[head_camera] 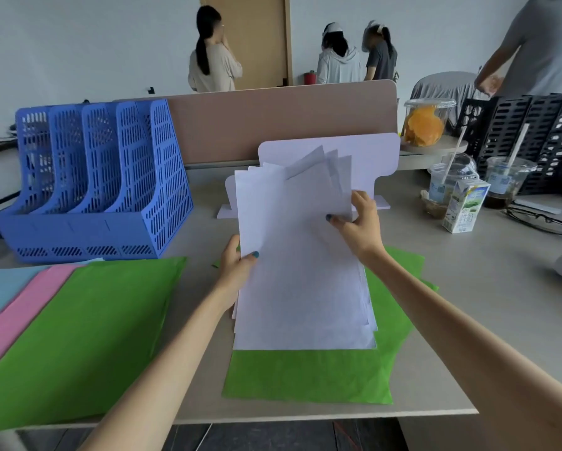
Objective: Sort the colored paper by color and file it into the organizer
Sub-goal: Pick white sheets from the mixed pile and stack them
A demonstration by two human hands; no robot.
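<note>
Green sheets [305, 375] lie nearest on the bench [468, 304], loosely overlapped. The white stack [292, 255] stands with its lower edge on them, tilted back. To the left, three sorted piles fan out flat: a green pile [78, 336], a pink pile [22, 307] and a pale blue pile [3, 288].

The left grip [237, 265] pinches the stack's left edge, thumb on the front face and fingers behind. The right grip [361, 229] holds the upper right edge the same way. The sheets' top corners are splayed unevenly.

The step in hand looks like squaring the white sheets into one bundle. Filing seems not yet begun, since the slots of the blue organizer [94, 177], far left on the bench, look empty through the mesh. The next move likely calls for tapping the lower edge level. The bundle would then go up and leftward to a slot and slide in upright. Both grips need to stay firm so the thin sheets neither fan nor buckle. The loose green sheets beneath could drag along.

Right of the stack stands a carton [465, 206] with a green-and-white picture and dark characters on its side, too blurred to read. Beyond it, two cups [507, 180] carry pale blue labels, also illegible. No brand can be made out.
</note>
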